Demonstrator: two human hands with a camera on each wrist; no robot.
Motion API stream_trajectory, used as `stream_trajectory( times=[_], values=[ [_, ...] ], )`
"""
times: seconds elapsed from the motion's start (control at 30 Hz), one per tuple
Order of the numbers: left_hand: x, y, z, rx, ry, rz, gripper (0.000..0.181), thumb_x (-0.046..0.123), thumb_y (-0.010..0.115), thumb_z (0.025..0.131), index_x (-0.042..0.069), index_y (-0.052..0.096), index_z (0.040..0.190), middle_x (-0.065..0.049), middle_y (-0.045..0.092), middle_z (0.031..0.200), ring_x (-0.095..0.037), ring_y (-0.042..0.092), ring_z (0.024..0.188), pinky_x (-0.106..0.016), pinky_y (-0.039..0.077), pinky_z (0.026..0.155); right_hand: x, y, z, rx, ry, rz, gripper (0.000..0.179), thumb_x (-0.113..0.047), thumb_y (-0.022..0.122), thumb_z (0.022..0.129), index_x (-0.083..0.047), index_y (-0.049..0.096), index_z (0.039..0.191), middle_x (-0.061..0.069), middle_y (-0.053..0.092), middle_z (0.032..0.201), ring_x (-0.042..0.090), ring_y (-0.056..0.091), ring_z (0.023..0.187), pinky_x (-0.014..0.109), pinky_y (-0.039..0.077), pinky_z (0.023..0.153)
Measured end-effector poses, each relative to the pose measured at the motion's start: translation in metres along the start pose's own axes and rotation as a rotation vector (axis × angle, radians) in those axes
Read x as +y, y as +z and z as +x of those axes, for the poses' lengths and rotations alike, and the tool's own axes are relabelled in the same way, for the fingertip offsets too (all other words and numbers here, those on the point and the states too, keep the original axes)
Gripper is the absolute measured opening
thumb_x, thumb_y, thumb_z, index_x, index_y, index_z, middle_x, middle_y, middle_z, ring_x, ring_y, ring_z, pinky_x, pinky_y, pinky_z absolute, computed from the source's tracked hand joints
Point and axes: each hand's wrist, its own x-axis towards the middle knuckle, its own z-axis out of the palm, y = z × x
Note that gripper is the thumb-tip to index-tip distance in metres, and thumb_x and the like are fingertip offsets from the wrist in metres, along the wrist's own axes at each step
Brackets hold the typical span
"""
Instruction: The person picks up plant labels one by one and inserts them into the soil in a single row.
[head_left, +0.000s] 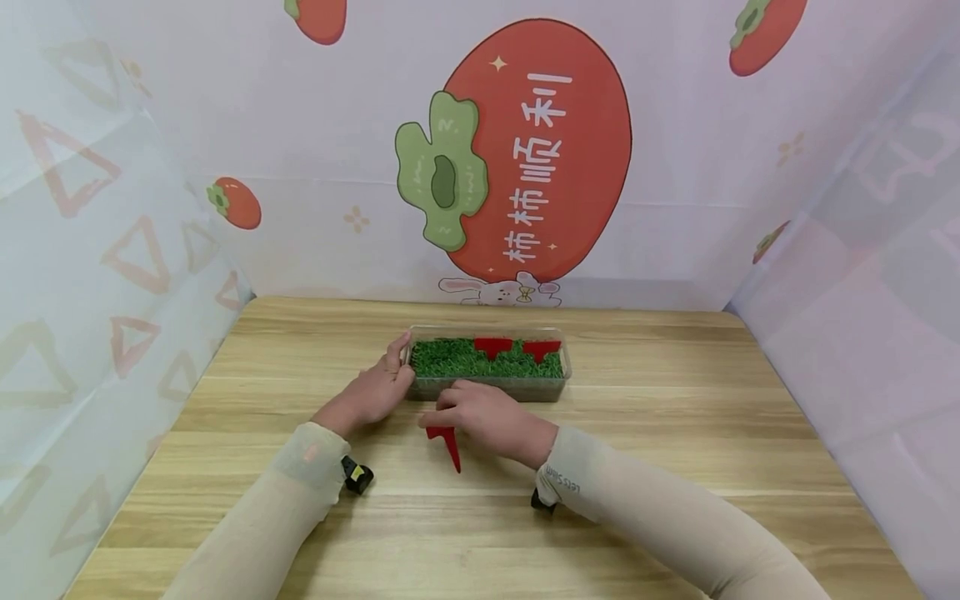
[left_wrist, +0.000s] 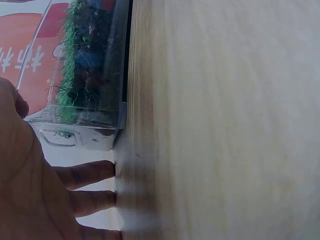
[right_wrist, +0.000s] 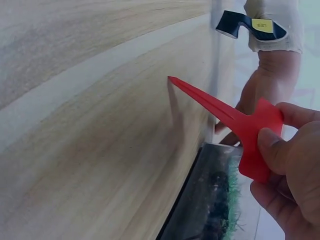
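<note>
My right hand [head_left: 487, 417] pinches a red T-shaped plant label [right_wrist: 257, 135] by its wide head, thumb on one face and fingers behind. The label's pointed stem [right_wrist: 205, 102] slants away from the hand, over the table in front of the clear plastic box [head_left: 566, 367]. At that box's left end is my left hand [head_left: 378, 387], its thumb at the near corner. In the left wrist view its straight fingers [left_wrist: 92, 200] reach down to the tabletop beside the end wall. Green artificial grass [head_left: 442, 358] fills the box, and two red plant labels [head_left: 492, 346] stand in its right half.
The box stands on a wood-grain table [head_left: 645, 433] toward its back edge. Behind it hangs a white cloth backdrop [head_left: 322, 125] with printed persimmons, and similar cloth runs along both sides. Black wrist cameras [head_left: 357, 475] sit under the sleeves.
</note>
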Motion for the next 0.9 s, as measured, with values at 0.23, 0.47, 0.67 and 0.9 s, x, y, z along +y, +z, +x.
stream_trajectory(
  times=[0.23, 0.47, 0.67, 0.9],
  values=[
    [0.0, 0.0, -0.001, 0.004, 0.016, -0.01, 0.064, 0.04, 0.02, 0.107, 0.03, -0.013, 0.161, -0.014, 0.012, 0.167, -0.041, 0.024, 0.149, -0.07, 0.011, 0.116, 0.003, -0.009, -0.001, 0.059, 0.006, 0.091, 0.047, 0.004, 0.07, 0.088, -0.028, 0.074, 0.123, -0.006, 0.068, 0.102, 0.009, 0.06, 0.095, 0.02, 0.051, 0.082],
    [-0.001, 0.0, 0.0, -0.002, 0.009, -0.013, 0.065, 0.041, 0.02, 0.107, 0.03, -0.014, 0.16, -0.015, 0.012, 0.167, -0.041, 0.024, 0.149, -0.071, 0.009, 0.116, 0.006, -0.021, 0.001, 0.116, 0.016, 0.076, 0.048, 0.008, 0.067, 0.086, -0.025, 0.075, 0.12, -0.005, 0.069, 0.101, 0.01, 0.062, 0.094, 0.022, 0.052, 0.085],
    [-0.002, 0.0, 0.0, -0.012, -0.001, -0.007, 0.064, 0.041, 0.019, 0.106, 0.031, -0.016, 0.16, -0.012, 0.009, 0.168, -0.04, 0.022, 0.15, -0.073, 0.009, 0.115, 0.01, -0.033, 0.007, 0.161, 0.023, 0.054, 0.047, 0.005, 0.069, 0.087, -0.025, 0.074, 0.123, -0.004, 0.069, 0.1, 0.01, 0.061, 0.093, 0.021, 0.052, 0.084],
    [-0.002, 0.0, 0.0, -0.018, 0.001, -0.009, 0.064, 0.042, 0.018, 0.106, 0.033, -0.017, 0.159, -0.011, 0.01, 0.168, -0.039, 0.021, 0.151, -0.074, 0.007, 0.114, 0.017, -0.047, 0.013, 0.249, 0.025, 0.05, 0.053, 0.011, 0.072, 0.081, -0.023, 0.075, 0.121, -0.002, 0.068, 0.098, 0.011, 0.061, 0.09, 0.023, 0.053, 0.08]
  ],
)
